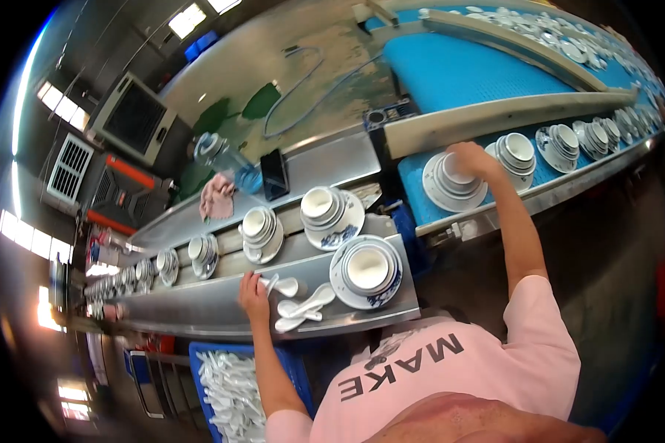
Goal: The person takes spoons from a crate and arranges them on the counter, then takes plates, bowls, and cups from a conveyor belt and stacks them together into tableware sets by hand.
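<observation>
My left hand [255, 297] is at the steel ledge, its fingers closed at the handle of a white spoon [288, 286]. Beside it lie more white spoons [307, 305], piled across each other. To their right stands a stack of white bowls on blue-patterned plates [368, 269]. My right hand [471, 160] reaches to the blue belt, fingers curled over the top bowl of a stack of bowls and plates [454, 188]. The hand is slightly blurred and partly covers that bowl. Just beyond it sits another stack of bowls and plates [515, 153].
Several dish stacks [258, 227] line the conveyor leftward, and more [558, 144] rightward. A blue crate [225, 391] full of white spoons stands below the ledge. A phone [274, 175], a water bottle [233, 166] and a pink cloth [217, 198] rest on the far ledge.
</observation>
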`<state>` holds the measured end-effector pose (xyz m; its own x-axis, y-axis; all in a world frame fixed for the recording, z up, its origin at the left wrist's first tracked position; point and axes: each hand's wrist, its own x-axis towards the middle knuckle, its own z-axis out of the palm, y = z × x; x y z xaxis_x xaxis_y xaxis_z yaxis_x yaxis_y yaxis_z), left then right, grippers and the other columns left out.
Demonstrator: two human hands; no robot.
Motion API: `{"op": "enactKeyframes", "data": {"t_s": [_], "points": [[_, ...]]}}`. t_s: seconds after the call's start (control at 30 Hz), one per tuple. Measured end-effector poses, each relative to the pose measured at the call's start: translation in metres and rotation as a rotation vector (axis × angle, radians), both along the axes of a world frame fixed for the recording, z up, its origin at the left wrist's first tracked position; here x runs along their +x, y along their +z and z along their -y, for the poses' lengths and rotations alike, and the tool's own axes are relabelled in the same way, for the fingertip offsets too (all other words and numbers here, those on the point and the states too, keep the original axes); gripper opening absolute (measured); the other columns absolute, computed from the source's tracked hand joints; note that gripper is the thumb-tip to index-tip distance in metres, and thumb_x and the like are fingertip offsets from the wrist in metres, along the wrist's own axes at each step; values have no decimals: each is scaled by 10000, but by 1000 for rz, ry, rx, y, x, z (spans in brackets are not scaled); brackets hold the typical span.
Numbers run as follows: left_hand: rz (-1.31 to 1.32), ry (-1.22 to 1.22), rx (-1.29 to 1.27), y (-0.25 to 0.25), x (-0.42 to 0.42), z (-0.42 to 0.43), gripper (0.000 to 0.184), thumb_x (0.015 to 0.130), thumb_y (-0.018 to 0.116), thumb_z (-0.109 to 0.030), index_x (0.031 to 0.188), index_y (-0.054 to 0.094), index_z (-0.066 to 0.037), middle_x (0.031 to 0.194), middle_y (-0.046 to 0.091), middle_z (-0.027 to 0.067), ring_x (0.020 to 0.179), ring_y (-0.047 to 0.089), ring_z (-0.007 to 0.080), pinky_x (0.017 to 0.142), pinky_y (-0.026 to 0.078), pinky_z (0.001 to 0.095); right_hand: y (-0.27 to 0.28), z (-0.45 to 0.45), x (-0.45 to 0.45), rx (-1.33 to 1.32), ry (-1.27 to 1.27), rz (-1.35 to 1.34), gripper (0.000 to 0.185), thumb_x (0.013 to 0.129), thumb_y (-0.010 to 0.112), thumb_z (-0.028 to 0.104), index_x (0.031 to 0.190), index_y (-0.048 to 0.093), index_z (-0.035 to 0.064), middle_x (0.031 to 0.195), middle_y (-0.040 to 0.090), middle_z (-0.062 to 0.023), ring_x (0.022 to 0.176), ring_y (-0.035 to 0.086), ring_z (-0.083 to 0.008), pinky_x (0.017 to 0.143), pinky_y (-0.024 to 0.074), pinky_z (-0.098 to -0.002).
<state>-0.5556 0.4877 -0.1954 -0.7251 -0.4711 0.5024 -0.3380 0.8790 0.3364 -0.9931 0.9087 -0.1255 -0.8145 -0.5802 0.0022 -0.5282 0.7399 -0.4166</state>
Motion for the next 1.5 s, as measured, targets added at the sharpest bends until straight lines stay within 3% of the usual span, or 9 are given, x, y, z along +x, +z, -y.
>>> {"op": "enactKeyframes", "data": {"t_s": [0.1, 0.43, 0.53, 0.7, 0.87, 1.13, 1.3, 1.4, 1.5], "points": [[4, 44, -13, -8, 1, 4, 233, 786, 491, -135, 971, 593, -37, 1116, 541, 135, 1044, 492, 313, 887, 369, 392, -29, -6, -23, 26, 120, -168, 381, 634, 597, 152, 1001, 601, 47, 977, 593, -199, 910, 562, -363, 827, 439, -410], [-36, 20, 67, -2, -4, 2, 211, 791, 510, -131, 965, 600, -52, 1092, 546, 129, 1042, 486, 303, 897, 359, 380, 16, 28, 23, 39, 92, 28, 408, 668, 548, 144, 1058, 562, 28, 1022, 577, -203, 966, 543, -345, 874, 400, -369], [-35, 27, 82, 0, -2, 2, 213, 792, 516, -143, 968, 600, -58, 1104, 543, 116, 1061, 477, 292, 907, 350, 365, 2, 29, 10, -55, 163, 157, 403, 661, 546, 140, 1042, 563, 12, 994, 588, -191, 937, 560, -314, 840, 407, -334], [-32, 28, 147, -4, -2, 4, 258, 769, 557, -179, 995, 595, -62, 1138, 527, 127, 1081, 465, 295, 920, 334, 380, -11, 28, 21, -394, 37, 363, 350, 716, 534, 86, 1057, 565, 18, 902, 589, -54, 855, 524, -130, 800, 398, -251], [16, -57, 133, 11, -3, -3, 389, 701, 633, -236, 1060, 581, -98, 1204, 483, 120, 1114, 438, 299, 939, 302, 409, -26, 74, 41, -705, -86, 532, 316, 722, 541, 75, 1031, 579, 22, 930, 593, -40, 840, 536, -121, 772, 417, -250], [75, -165, 107, 14, -9, -9, 354, 593, 709, -169, 933, 628, -115, 1146, 514, 81, 1085, 442, 301, 908, 336, 398, -26, 161, 82, -460, 155, 613, 366, 794, 552, 198, 1085, 534, -23, 948, 594, -103, 856, 539, -157, 784, 416, -276], [89, -130, 115, 5, -44, 4, 270, 660, 691, -139, 917, 630, -86, 1136, 510, 125, 1040, 472, 313, 874, 374, 384, -27, 155, 83, -425, 208, 481, 368, 834, 542, 207, 1140, 517, 2, 1011, 583, -141, 910, 538, -190, 785, 420, -269], [-35, -70, 112, 2, -69, 5, 255, 685, 675, -116, 930, 625, -66, 1127, 506, 151, 1035, 474, 327, 879, 382, 388, -7, 129, 80, -454, 175, 193, 341, 830, 550, 181, 1144, 531, 53, 1010, 586, -130, 898, 544, -185, 796, 424, -271], [-122, 1, 210, 2, -65, 9, 246, 698, 652, -81, 940, 620, -50, 1125, 504, 153, 990, 508, 312, 838, 420, 370, 17, 83, 64, -428, 69, 44, 355, 833, 506, 121, 1183, 506, 62, 1113, 556, -117, 1055, 515, -199, 893, 394, -297]]}}
